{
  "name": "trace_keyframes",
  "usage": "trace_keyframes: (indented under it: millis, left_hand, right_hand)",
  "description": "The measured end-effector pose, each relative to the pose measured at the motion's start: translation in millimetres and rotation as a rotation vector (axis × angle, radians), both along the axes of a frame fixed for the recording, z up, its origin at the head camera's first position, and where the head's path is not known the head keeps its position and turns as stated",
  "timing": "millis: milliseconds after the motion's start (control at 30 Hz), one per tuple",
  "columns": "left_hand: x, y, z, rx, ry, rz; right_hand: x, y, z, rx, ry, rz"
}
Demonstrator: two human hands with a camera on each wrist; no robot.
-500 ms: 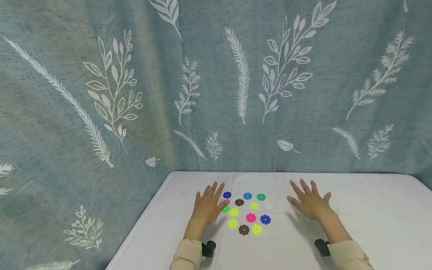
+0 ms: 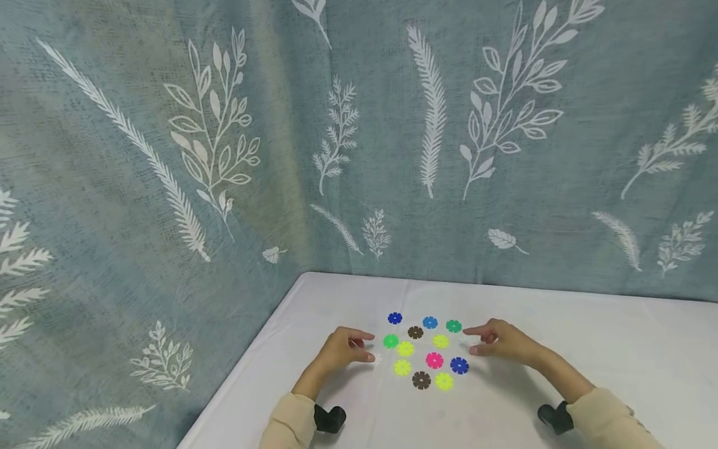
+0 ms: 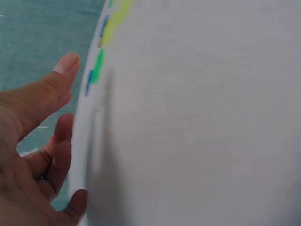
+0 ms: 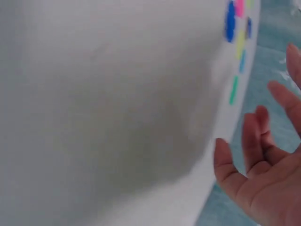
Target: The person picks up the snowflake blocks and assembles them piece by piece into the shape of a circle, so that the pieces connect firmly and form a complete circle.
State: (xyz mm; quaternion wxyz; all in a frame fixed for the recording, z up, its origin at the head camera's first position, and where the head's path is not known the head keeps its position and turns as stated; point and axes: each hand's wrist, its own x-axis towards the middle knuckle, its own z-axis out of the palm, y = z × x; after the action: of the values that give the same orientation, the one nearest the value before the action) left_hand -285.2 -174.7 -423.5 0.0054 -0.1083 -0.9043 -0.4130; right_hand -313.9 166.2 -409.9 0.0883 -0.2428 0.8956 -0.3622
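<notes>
My left hand (image 2: 341,348) hovers at the left of a loose group of notched, flower-shaped plastic discs, thumb and forefinger apart. A bright green disc (image 2: 391,341) and a faint white disc (image 2: 378,359) lie nearest to it. On the other side, my right hand (image 2: 505,342) points inward, its forefinger beside a dark green disc (image 2: 454,326); nothing shows between its finger and thumb. Among the other discs are a pink one (image 2: 434,360), a brown one (image 2: 421,380), a dark blue one (image 2: 459,365) and several yellow ones. Both wrist views show loosely bent fingers holding nothing.
The discs lie flat on a white-covered table (image 2: 348,299). Behind and left of it hangs a blue-green curtain (image 2: 381,156) with white leaf prints. A black wrist camera (image 2: 330,419) sits at the left cuff, another (image 2: 555,416) at the right.
Both hands have turned from spread, palm-down poses to bent fingers with thumbs apart, the right one moving closer to the discs. The head view has shifted, tilting the scene.
</notes>
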Motion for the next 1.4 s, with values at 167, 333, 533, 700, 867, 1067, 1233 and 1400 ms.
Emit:
trace_keyframes:
  millis: [167,333,533,700,867,1067,1233,1400]
  left_hand:
    - [-1.6,7.3,-4.2,-0.040,-0.023,0.032]
    - [-3.5,14.1,-1.9,-0.103,-0.022,0.076]
    - [-6.2,16.8,-0.8,-0.100,0.012,0.095]
    - [-8.4,19.2,-2.1,-0.100,0.034,0.086]
    - [-10.7,21.5,-2.8,-0.050,0.042,0.050]
    - [-8.6,27.4,3.6,0.105,0.038,-0.026]
    - [-1.3,44.8,24.9,0.307,0.054,-0.124]
    - [6.8,66.9,42.0,0.402,-0.015,-0.094]
  right_hand:
    - [0.3,0,-9.8,-0.062,-0.034,0.073]
    - [0.8,-3,-9.3,-0.024,0.010,0.081]
    - [-2.0,-7,-6.6,0.047,0.125,0.061]
    - [-1.8,-7,-6.2,0.071,0.149,0.037]
    - [-2.6,-6,-8.4,0.000,0.150,0.078]
    - [-1.0,-4,-5.9,-0.057,0.108,0.136]
    - [8.2,-15,8.7,-0.090,0.237,0.142]
    - [16.7,-32,17.1,-0.184,0.394,0.015]
